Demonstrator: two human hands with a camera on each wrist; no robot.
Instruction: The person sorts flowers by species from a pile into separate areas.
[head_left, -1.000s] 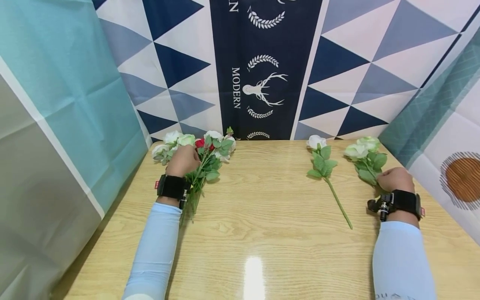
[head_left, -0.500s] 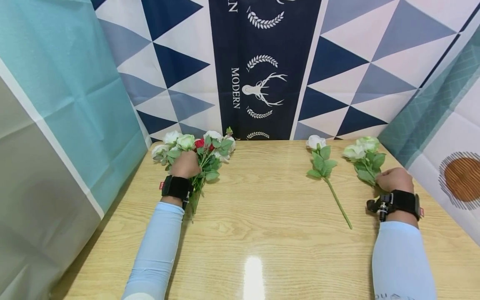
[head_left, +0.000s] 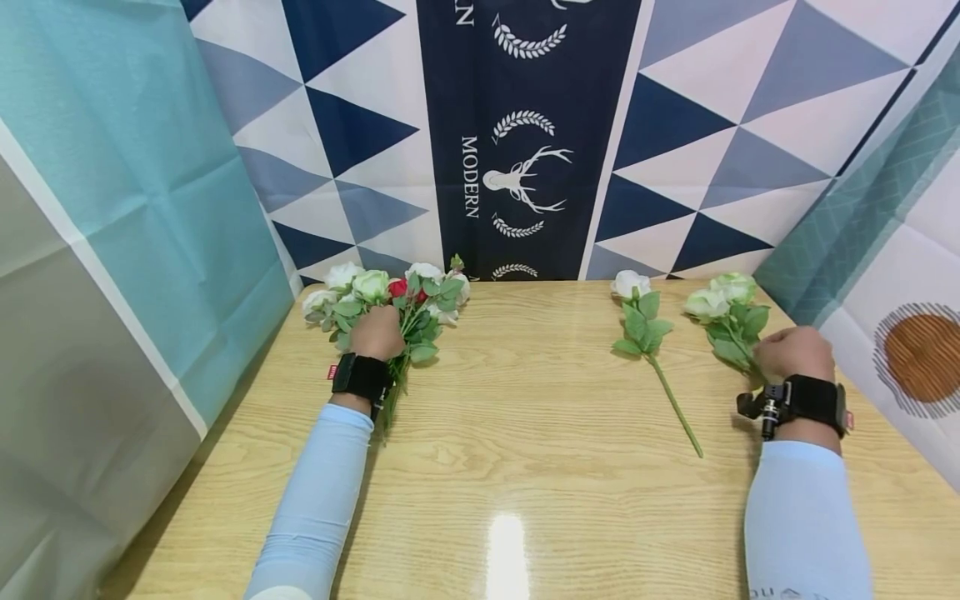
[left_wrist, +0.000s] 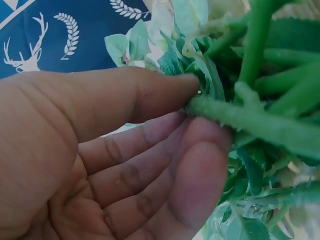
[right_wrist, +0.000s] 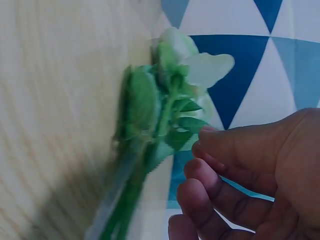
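My left hand (head_left: 377, 333) is over a bunch of artificial roses (head_left: 371, 286), white, pale green and red, lying at the back left of the table. In the left wrist view its thumb and index finger pinch a green rose stem (left_wrist: 260, 122) among crossing stems and leaves. At the right, my right hand (head_left: 795, 353) hovers beside pale green-white roses (head_left: 708, 305) with leafy stems. The right wrist view shows its fingers loosely bent with nothing between them, thumb tip near the leaves (right_wrist: 185, 125).
A single white rose (head_left: 632, 283) lies with its long stem slanting toward me, left of the right-hand roses. Patterned fabric (head_left: 517, 179) hangs behind the wooden table (head_left: 517, 400), and more cloth (head_left: 150, 192) bounds both sides.
My left hand has shifted a little right and toward me over the bunch. My right hand has moved slightly right, away from the pale green roses. The lone white rose has not moved.
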